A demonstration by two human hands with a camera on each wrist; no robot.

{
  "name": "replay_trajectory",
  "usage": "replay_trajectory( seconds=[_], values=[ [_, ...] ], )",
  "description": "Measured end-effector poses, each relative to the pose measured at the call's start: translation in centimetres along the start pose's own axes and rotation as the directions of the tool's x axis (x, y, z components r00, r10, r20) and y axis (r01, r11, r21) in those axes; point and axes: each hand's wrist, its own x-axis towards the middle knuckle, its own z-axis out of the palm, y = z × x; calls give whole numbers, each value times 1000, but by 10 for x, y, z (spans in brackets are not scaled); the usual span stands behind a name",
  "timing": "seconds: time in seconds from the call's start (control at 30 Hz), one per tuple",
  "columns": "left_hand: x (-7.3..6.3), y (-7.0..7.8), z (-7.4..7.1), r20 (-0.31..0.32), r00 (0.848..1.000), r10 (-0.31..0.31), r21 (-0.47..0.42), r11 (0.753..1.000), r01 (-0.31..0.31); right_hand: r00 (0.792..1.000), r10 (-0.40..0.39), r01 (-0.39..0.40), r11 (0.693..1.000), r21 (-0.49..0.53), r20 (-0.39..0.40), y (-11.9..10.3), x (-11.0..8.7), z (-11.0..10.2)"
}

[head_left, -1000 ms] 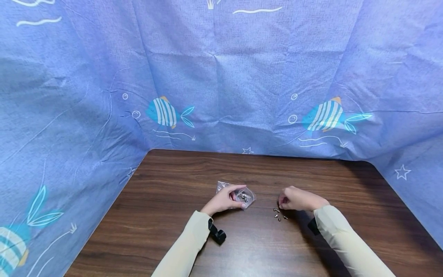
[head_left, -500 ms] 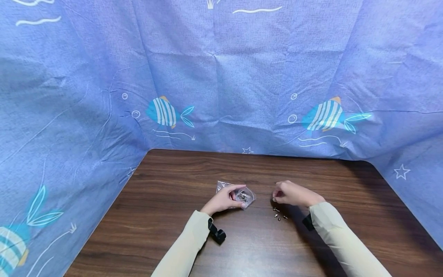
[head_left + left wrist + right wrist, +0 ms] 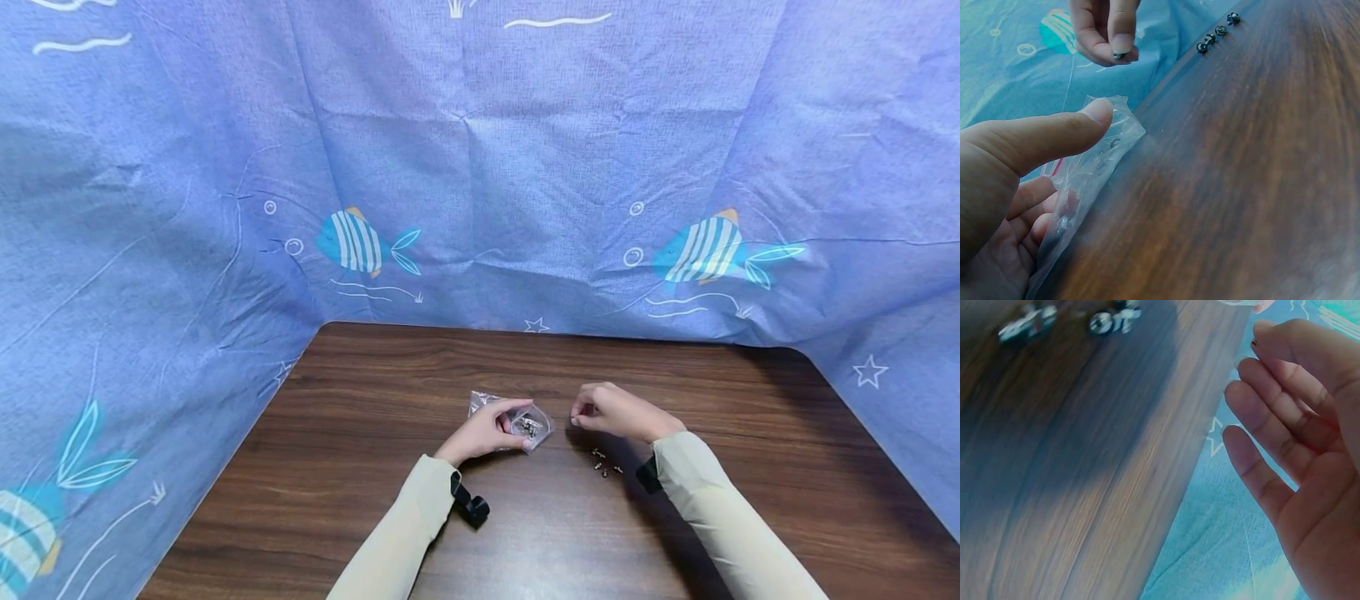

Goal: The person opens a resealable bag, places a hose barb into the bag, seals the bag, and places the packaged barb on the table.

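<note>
My left hand [image 3: 480,435] holds a clear plastic zip bag [image 3: 1107,147] by its mouth, thumb on one side and fingers on the other, keeping it spread. Several small shiny metal screws lie inside it. My right hand [image 3: 621,414] is just right of the bag's mouth, over the table. Between its thumb and index fingertip it pinches a small metal screw [image 3: 1119,55], mostly hidden by the fingertips. Its other fingers are loosely bent in the right wrist view. Several loose screws [image 3: 1221,30] lie on the table, below the right hand in the head view.
The dark wood-grain table [image 3: 375,508] reaches back to a blue fabric curtain [image 3: 465,167] printed with fish, which also hangs along the sides. A black strap mount [image 3: 471,504] sits on the left wrist, another [image 3: 648,477] on the right.
The right hand has risen from the loose screws and moved left towards the bag, carrying one screw. The left hand and the bag have stayed in place.
</note>
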Motion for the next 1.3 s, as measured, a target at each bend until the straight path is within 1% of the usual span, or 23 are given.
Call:
replay_trajectory(
  seconds=[0.17,0.3,0.33,0.43,0.53,0.57,0.87,1.3],
  values=[
    [-1,0,0,2,1000,-3,6,1000,3,1000,-12,12,1000,8,-20,-4,7,3],
    [-1,-1,0,1,1000,-3,-8,1000,3,1000,-14,14,999,29,-18,-7,14,4],
    [-3,5,-1,2,1000,-1,-13,1000,1,1000,-8,8,999,35,-14,-8,15,5],
    [-4,5,-1,0,1000,-4,-34,999,4,1000,2,-2,999,44,-10,-12,20,5],
    [-4,5,-1,1,1000,-7,-37,999,8,1000,0,0,999,43,-15,-15,24,7],
    [-2,-1,0,0,1000,-9,-36,999,9,1000,-4,5,999,43,-20,-15,25,8],
    [-1,-1,0,3,1000,-2,9,1000,2,999,-21,22,999,34,-28,-17,31,14],
    [0,0,1,7,1000,-9,18,1000,9,999,-33,34,999,21,-35,-20,35,16]
  ],
)
